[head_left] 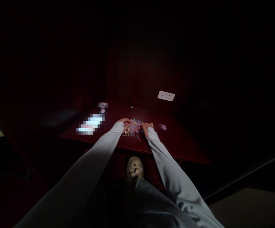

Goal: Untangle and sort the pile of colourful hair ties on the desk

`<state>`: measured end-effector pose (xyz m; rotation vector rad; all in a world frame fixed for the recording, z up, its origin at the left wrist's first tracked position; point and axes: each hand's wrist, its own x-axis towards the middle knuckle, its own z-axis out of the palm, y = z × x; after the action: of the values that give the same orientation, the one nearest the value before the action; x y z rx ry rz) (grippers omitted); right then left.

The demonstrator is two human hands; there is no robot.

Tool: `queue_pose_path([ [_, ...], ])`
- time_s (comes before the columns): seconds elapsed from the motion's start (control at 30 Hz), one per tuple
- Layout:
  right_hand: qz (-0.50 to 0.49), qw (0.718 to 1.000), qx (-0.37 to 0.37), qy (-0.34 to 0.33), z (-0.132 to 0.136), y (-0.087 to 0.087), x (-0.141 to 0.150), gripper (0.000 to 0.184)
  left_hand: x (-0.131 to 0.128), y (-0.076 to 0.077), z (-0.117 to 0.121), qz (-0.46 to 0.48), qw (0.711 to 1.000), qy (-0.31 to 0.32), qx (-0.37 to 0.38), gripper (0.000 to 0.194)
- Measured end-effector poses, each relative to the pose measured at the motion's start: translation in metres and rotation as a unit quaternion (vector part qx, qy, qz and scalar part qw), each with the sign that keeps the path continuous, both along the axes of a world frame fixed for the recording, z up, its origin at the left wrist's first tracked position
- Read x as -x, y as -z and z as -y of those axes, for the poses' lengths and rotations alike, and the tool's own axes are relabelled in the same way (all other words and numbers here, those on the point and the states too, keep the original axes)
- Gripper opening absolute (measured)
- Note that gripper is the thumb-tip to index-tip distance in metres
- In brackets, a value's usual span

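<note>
The left fingers (125,120) curl narrowly over the edge of a loose heap of tiny pastel elastic loops (134,127), and the right fingers (147,125) close in narrowly from the opposite side; both sets dip among the loops, but the dim light and small scale leave it impossible to tell whether either holds one or only touches them. The heap lies directly between the two hands, a tangle of thin, soft rings in pink, lilac and pale blue; a few yellow-gold loops (127,134) sit just below the left fingers. Such springy rings seem likely to snag on one another, so a light fingertip pinch at the heap's edge would probably work better than raking through it. A small lilac-pink clump of loops (163,127) lies apart, to the right of the right fingers; beneath everything stretches a glossy dark-red wooden counter (175,145). Beyond the left fingers stand a small round container with a pale lid (103,105) and a bright, pixelated white patch (90,124), too blurred to identify; a tiny green dot (132,107) marks the counter's far side. Farther past the right fingers, a white rectangular plate with a row of dark holes (166,96) shows against the dark wall; pale grey sleeves (99,148) cover the arms, and a perforated beige clog (135,167) shows below the counter's edge.
</note>
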<state>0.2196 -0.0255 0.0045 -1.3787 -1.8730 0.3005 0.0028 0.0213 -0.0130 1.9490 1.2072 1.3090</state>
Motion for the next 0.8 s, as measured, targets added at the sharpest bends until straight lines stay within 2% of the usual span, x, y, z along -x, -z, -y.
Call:
queue_pose_path([
  [0.27, -0.005, 1.000, 0.007, -0.004, 0.001, -0.001, 0.000, 0.053, 0.000, 0.004, -0.003, -0.021, 0.999, 0.018, -0.033, 0.015],
  [0.47, 0.005, 1.000, 0.012, 0.004, 0.003, -0.003, 0.002, 0.052, 0.002, 0.008, -0.009, -0.009, 0.999, 0.032, -0.022, 0.010],
  [0.8, 0.010, 1.000, -0.009, -0.006, 0.003, -0.001, -0.001, 0.054, 0.005, 0.017, -0.021, 0.021, 0.997, 0.033, -0.059, 0.012],
])
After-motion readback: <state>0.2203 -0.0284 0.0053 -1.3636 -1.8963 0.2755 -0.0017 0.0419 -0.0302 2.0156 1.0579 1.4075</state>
